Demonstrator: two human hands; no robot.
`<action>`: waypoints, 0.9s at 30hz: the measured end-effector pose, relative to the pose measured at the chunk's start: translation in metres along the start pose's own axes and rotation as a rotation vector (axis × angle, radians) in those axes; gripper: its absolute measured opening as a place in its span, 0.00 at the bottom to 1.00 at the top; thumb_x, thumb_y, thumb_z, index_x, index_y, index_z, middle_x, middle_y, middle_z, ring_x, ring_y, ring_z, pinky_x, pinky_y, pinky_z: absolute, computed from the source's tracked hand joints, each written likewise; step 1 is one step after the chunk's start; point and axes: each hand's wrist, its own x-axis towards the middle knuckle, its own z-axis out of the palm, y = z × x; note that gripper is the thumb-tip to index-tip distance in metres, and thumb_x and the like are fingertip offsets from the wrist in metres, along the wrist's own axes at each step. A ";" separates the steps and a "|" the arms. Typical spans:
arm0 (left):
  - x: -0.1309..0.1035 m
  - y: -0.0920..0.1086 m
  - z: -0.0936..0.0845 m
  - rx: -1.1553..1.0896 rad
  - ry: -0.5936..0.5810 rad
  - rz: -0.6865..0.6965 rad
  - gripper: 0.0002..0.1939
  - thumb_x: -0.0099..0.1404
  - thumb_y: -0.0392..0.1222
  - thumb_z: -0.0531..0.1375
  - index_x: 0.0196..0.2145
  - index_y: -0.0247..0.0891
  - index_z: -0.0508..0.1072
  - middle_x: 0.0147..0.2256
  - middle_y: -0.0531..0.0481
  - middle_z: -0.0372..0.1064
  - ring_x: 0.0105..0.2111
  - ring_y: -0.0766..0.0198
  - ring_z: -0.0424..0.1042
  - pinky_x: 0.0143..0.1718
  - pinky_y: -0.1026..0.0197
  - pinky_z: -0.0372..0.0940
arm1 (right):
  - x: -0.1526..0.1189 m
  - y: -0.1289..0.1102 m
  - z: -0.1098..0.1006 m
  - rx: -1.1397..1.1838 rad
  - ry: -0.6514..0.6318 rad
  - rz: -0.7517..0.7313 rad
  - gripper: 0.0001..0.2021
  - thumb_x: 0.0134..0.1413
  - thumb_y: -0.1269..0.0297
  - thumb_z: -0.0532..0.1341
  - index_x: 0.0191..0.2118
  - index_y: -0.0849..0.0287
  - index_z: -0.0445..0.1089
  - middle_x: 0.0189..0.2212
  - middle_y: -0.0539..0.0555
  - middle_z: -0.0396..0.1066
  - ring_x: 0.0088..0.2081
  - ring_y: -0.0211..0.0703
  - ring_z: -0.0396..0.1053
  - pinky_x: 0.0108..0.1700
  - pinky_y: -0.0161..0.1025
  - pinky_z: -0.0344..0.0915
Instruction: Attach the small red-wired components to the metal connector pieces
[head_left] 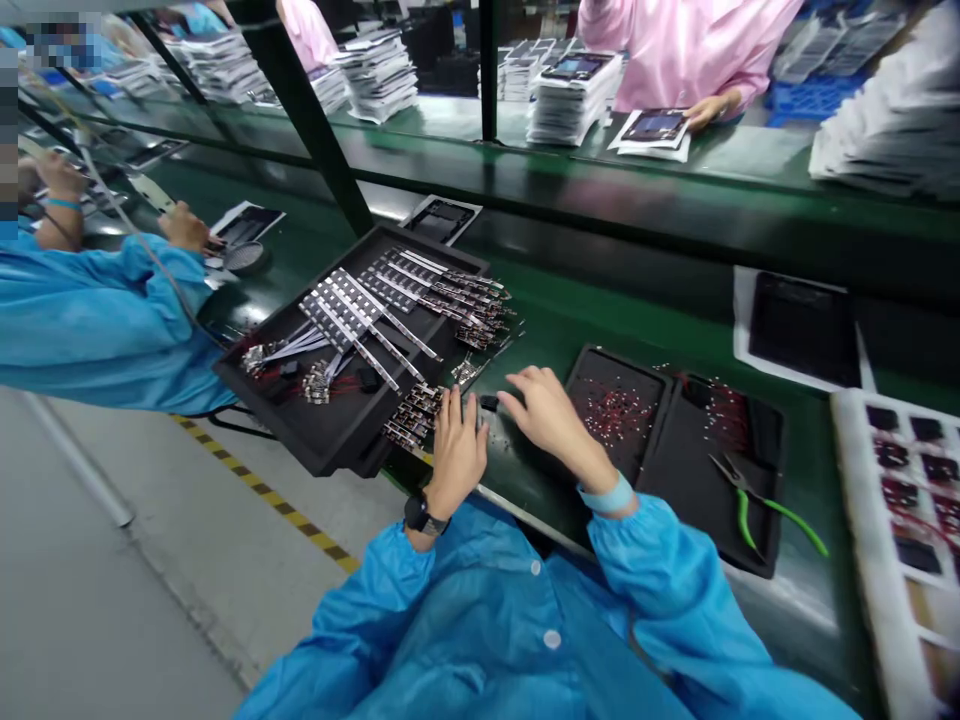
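Note:
My left hand (459, 445) lies palm down at the bench edge, its fingers stretched forward beside a bundle of small metal-and-black component strips (414, 415). Between my two hands sits a small black block-shaped part (489, 402). My right hand (551, 415) hovers just right of that part, thumb and fingers apart, with nothing visible in it. Tweezers (491, 362) and a few tiny metal pieces (466, 370) lie on the green bench beyond my fingertips. What is under my left fingers is hidden.
At left, a black tray (300, 440) with strips overhangs the bench. To the right are a tray of tiny red-wired parts (615, 412), green-handled pliers (742, 495) on another black tray (675, 500), and a white compartment tray (855, 480). Co-workers sit left and opposite.

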 end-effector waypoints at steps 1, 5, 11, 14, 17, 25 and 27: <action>0.000 0.000 0.001 0.008 -0.010 -0.004 0.28 0.78 0.43 0.50 0.71 0.28 0.61 0.75 0.27 0.46 0.76 0.38 0.44 0.71 0.35 0.56 | 0.015 -0.003 0.012 -0.034 -0.042 0.012 0.18 0.74 0.58 0.56 0.53 0.65 0.77 0.49 0.65 0.74 0.52 0.58 0.66 0.57 0.50 0.64; 0.000 0.000 0.002 0.019 -0.027 -0.012 0.30 0.79 0.44 0.49 0.72 0.29 0.59 0.75 0.28 0.46 0.76 0.38 0.44 0.71 0.34 0.56 | 0.037 -0.003 0.040 -0.065 -0.072 0.041 0.15 0.73 0.59 0.58 0.46 0.59 0.81 0.49 0.63 0.73 0.52 0.58 0.64 0.53 0.48 0.63; 0.002 0.004 0.000 0.010 -0.039 -0.043 0.29 0.78 0.43 0.50 0.72 0.31 0.61 0.75 0.30 0.47 0.76 0.38 0.45 0.71 0.33 0.55 | 0.034 -0.001 0.047 -0.022 -0.019 0.084 0.11 0.71 0.62 0.61 0.40 0.59 0.80 0.43 0.59 0.78 0.48 0.54 0.68 0.51 0.46 0.62; 0.001 0.004 0.001 0.006 -0.036 -0.041 0.30 0.78 0.43 0.50 0.73 0.32 0.59 0.75 0.31 0.46 0.76 0.38 0.45 0.70 0.32 0.56 | 0.035 -0.002 0.047 -0.015 -0.063 0.082 0.10 0.72 0.64 0.59 0.43 0.58 0.80 0.42 0.59 0.80 0.46 0.53 0.70 0.50 0.44 0.61; 0.001 0.003 0.002 0.004 -0.037 -0.039 0.30 0.78 0.44 0.50 0.73 0.32 0.60 0.75 0.31 0.46 0.76 0.39 0.44 0.70 0.32 0.56 | 0.036 0.000 0.046 -0.047 -0.097 0.053 0.12 0.73 0.65 0.57 0.46 0.58 0.80 0.45 0.59 0.80 0.47 0.53 0.70 0.50 0.44 0.61; 0.000 0.004 0.001 -0.005 -0.029 -0.037 0.30 0.78 0.44 0.49 0.73 0.32 0.58 0.75 0.31 0.45 0.76 0.39 0.44 0.70 0.32 0.57 | 0.041 0.005 0.043 -0.077 -0.150 0.051 0.13 0.74 0.65 0.56 0.43 0.59 0.79 0.45 0.58 0.79 0.48 0.50 0.71 0.54 0.42 0.61; 0.000 0.004 0.000 -0.014 -0.021 -0.035 0.30 0.78 0.44 0.50 0.73 0.33 0.58 0.75 0.31 0.46 0.76 0.39 0.45 0.70 0.32 0.57 | 0.040 0.000 0.042 -0.105 -0.141 0.066 0.14 0.75 0.66 0.55 0.44 0.60 0.78 0.45 0.59 0.79 0.48 0.51 0.71 0.53 0.42 0.61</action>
